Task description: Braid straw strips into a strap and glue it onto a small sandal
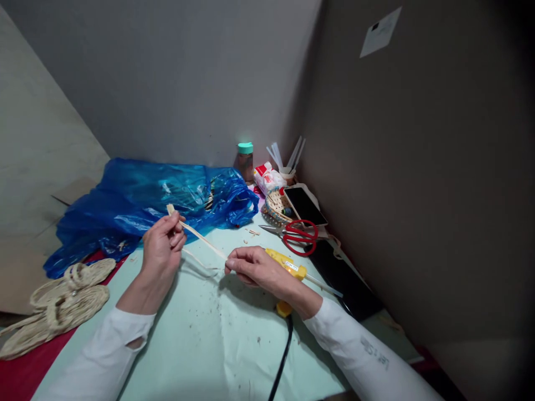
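We pinch the pale strip [204,241] between the fingers of our left hand [164,242] at ten o'clock and right hand [261,268] at four, presumably to keep it straight.

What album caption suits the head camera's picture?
Left hand and right hand hold a pale strip between them, near a blue bag, yellow glue gun and red-handled scissors.
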`<state>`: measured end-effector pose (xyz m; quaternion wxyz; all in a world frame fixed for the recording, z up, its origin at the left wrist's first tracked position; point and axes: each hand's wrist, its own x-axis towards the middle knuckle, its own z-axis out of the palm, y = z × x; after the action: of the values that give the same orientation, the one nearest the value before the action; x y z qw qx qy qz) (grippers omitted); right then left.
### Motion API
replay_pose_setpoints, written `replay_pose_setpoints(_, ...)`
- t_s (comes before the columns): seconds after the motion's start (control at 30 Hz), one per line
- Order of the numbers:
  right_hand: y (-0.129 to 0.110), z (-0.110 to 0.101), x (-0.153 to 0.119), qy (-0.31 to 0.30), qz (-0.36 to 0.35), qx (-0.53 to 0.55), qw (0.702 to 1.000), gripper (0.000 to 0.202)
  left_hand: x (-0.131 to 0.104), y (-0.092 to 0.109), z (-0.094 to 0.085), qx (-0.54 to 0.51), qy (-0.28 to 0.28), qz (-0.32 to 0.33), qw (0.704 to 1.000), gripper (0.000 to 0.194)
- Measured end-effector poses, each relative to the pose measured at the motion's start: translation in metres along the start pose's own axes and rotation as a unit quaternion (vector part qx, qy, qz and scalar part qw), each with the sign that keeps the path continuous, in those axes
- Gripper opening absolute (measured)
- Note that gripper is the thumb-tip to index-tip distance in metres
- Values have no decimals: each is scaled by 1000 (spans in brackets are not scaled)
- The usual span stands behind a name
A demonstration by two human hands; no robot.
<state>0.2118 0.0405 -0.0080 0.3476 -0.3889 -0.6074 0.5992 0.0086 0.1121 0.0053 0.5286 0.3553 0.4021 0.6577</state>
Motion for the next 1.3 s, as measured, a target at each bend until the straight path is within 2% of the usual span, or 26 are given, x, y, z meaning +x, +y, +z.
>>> replay_pose_setpoints(0.1,-1,-3,2,109,-40,-83,990,19,-8,-6,6,13,-42,-46,998,12)
replay_pose_setpoints(0.17,1,-5,3,157,-70,-124,977,16,-20,-15,13,28,-90,-95,991,11)
replay_pose_setpoints(0.27,2,-8,5,159,-100,-173,967,14,-38,-30,24,49,-160,-162,973,15)
replay_pose_setpoints(0.37,-5,-18,3,160,-97,-261,947,10,-46,-41,28,53,-195,-195,960,17)
replay_pose_setpoints(0.47,-17,-50,-10,192,-39,-382,903,8,-45,-43,26,45,-195,-198,960,18)
replay_pose_setpoints(0.57,-22,-95,-35,281,79,-483,825,20,-43,-43,26,30,-192,-197,961,21)
replay_pose_setpoints(0.63,-19,-120,-52,312,156,-532,771,25,-44,-44,27,22,-196,-200,960,22)
replay_pose_setpoints(0.7,-13,-136,-64,317,202,-569,731,25,-44,-45,27,19,-201,-207,957,22)
replay_pose_setpoints(0.8,-5,-146,-70,300,233,-606,699,24,-45,-48,27,20,-206,-216,954,22)
replay_pose_setpoints(0.9,0,-147,-66,279,250,-627,683,26,-45,-49,25,23,-210,-221,952,22)
replay_pose_setpoints(1.1,7,-146,-58,250,286,-639,669,20,-46,-54,23,32,-218,-234,947,21)
replay_pose_setpoints(1.3,-3,-143,-63,282,262,-616,688,20,-44,-59,19,32,-215,-230,949,21)
